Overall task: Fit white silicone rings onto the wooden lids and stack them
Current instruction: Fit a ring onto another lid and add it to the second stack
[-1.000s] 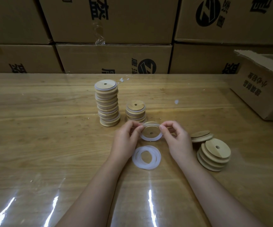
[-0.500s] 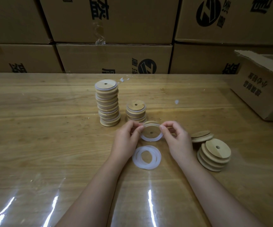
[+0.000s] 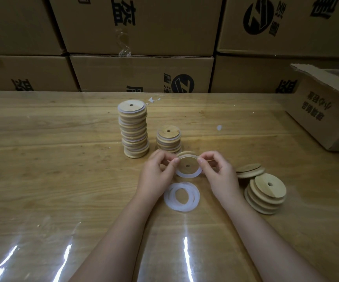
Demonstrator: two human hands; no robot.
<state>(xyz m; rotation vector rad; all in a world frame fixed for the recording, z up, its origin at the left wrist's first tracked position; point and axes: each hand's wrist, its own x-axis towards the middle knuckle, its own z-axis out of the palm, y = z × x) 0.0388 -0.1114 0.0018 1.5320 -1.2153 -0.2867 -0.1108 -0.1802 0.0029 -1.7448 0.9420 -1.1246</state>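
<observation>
Wooden table (image 3: 42, 159), under a clear glossy plastic sheet (image 3: 32, 247) that catches streaks of light at 6 to 8 o'clock of the view. Tall stack of ringed lids (image 3: 133, 132), upright, at 10 o'clock of the held lid, each disc with a white band at its edge and the top one showing a centre hole. Short stack of ringed lids (image 3: 168, 140), at 11 o'clock of the held lid, just beyond the left hand's knuckles. Left hand (image 3: 156, 176), thumb and forefinger pinching the held piece at its 9 o'clock edge. Wooden lid (image 3: 187, 164), round with a centre hole, raised above the table between both hands and tilted towards the camera. White silicone ring (image 3: 189, 175), around that lid, its band showing along the lower edge from about 4 to 8 o'clock. Loose silicone rings (image 3: 182, 197), several overlapping flat on the table at 6 o'clock of the held lid, between the two wrists. Right hand (image 3: 219, 177), thumb and forefinger pinching the same lid at its 3 o'clock edge, other fingers curled. Bare wooden lids (image 3: 266, 195), a leaning pile at 4 o'clock, with further flat lids (image 3: 250, 170) just behind it. Open cardboard box (image 3: 325, 115), at 2 o'clock on the table's right edge. Stacked printed cartons (image 3: 142, 74), along the far side at 12 o'clock.
</observation>
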